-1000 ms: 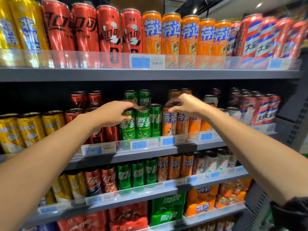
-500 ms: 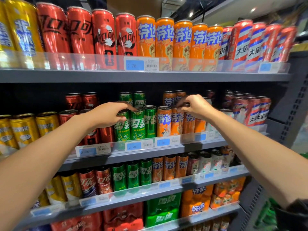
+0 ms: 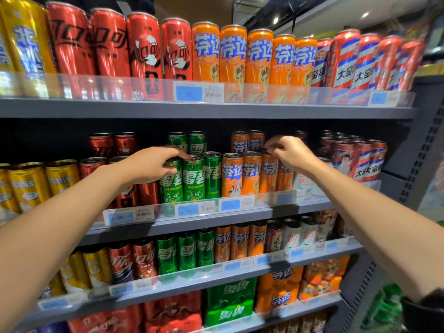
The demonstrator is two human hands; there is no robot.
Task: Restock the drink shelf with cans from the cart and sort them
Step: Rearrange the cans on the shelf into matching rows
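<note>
On the middle shelf [image 3: 240, 218] stand rows of slim cans. My left hand [image 3: 146, 165] reaches in from the left and is closed around the top of the leftmost front green can [image 3: 169, 186]; its fingertips lie over the rim of the neighbouring green can [image 3: 194, 179]. My right hand [image 3: 289, 153] comes in from the right, fingers curled onto the top of the third front orange can [image 3: 268, 174]. Two more orange cans [image 3: 231, 175] stand between my hands. The cart is out of view.
Red cans [image 3: 92, 168] and yellow cans [image 3: 28, 183] fill the shelf's left side; white cans [image 3: 300, 183] and red-white-blue cans [image 3: 365, 162] fill the right. The top shelf [image 3: 216, 111] hangs close above. Lower shelves hold more cans and multipacks [image 3: 229, 301]. A grey upright [image 3: 418, 152] bounds the right.
My right hand has moved right along the orange cans, from the first one to the third. My left hand has stayed on the green can.
</note>
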